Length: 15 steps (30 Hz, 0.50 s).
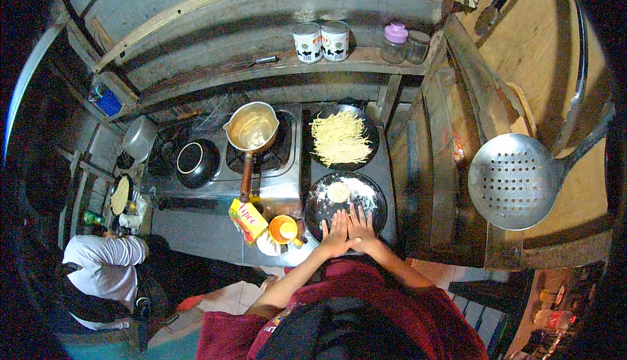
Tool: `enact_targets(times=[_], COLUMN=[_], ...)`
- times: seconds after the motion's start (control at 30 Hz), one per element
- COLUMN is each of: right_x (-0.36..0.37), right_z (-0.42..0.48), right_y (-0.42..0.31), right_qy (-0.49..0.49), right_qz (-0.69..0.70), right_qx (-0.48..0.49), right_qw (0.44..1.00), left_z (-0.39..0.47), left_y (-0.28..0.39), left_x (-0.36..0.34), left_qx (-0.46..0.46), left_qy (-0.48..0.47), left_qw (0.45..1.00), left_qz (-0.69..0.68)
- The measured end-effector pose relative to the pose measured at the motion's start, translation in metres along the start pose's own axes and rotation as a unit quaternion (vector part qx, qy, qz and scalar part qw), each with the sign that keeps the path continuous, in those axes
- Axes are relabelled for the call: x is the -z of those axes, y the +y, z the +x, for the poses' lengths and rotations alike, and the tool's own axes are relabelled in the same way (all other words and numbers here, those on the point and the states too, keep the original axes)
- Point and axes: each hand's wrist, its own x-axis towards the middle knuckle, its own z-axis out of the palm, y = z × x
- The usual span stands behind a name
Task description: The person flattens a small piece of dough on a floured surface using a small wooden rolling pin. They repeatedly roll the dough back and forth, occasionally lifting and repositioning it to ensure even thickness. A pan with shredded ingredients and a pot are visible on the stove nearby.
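Note:
My left hand (336, 235) and my right hand (361, 227) lie side by side, fingers spread, palms down over the near part of a round black plate (313, 203). Nothing shows in either hand; whether the palms cover something cannot be seen. A pale dough disc (338, 192) sits on the plate just beyond my fingertips, with white flour (362, 191) scattered around it. Behind this plate, another dark plate (374, 139) bears a heap of thin pale strips, like cut noodles (340, 137). An orange cup (284, 229) stands left of my hands, beside a yellow packet (248, 221).
A saucepan (251, 127) with a wooden handle rests on the gas stove (289, 164), near an upturned black bowl (197, 163). Cans (307, 44) and jars (393, 44) stand on the shelf. A perforated skimmer (514, 181) hangs right. Another person (105, 267) sits at left.

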Motion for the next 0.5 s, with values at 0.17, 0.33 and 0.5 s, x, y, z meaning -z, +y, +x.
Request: enact_targets(times=[0.17, 0.33, 0.5], right_x=[-0.005, -0.005, -0.009], right_z=[0.006, -0.008, 0.012], right_y=[0.004, 0.005, 0.014], right_qy=[0.026, -0.010, 0.099], right_qz=[0.013, -0.004, 0.050], right_qx=[-0.007, -0.020, -0.015], right_qw=[1.000, 1.000, 0.994], left_z=[0.012, -0.002, 0.013], left_y=[-0.004, 0.001, -0.001], left_x=[-0.001, 0.000, 0.006], left_qx=[0.026, 0.027, 0.022], left_qy=[0.046, -0.007, 0.083], left_qw=[0.998, 0.998, 0.995], left_qz=[0.031, 0.049, 0.047])
